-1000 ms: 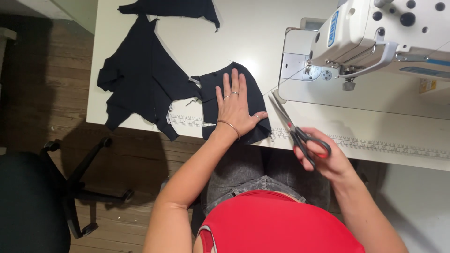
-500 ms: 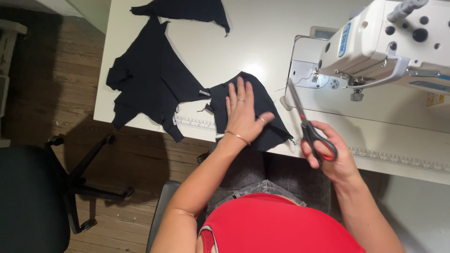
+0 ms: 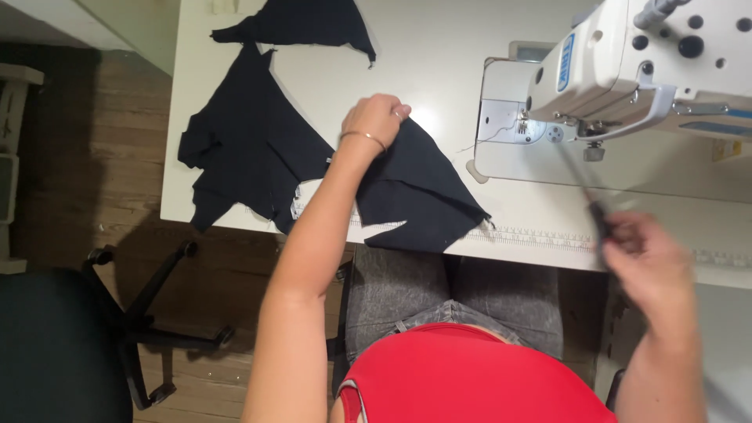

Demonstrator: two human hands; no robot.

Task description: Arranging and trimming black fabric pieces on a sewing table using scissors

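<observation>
Presently, I log the items as seen from the head view.

Item one: left hand [image 3: 377,117], wrist bearing a thin bangle [image 3: 363,137]. Fingers [image 3: 398,111] curled shut, pinching the upper edge of a dark fabric piece [image 3: 415,196]. The cloth hangs and spreads from the fingers toward 5 o'clock, its lower corner lying over the front edge of the white table [image 3: 439,47].

Item two: right hand [image 3: 650,262], blurred, at 3 o'clock of the fabric and well apart from it. Fingers closed around the handles of a pair of scissors [image 3: 587,188], blades pointing toward 11 o'clock, up at the sewing machine [image 3: 627,70].

Item three: larger dark fabric piece [image 3: 251,149], at 9 o'clock of the left hand, flat on the table, near the held piece.

Item four: third dark fabric piece [image 3: 305,23], at 12 o'clock, by the table's far edge.

Item five: measuring tape [image 3: 533,235] printed along the table's front edge.

Item six: black office chair [image 3: 70,345], at 8 o'clock on the wooden floor.
</observation>
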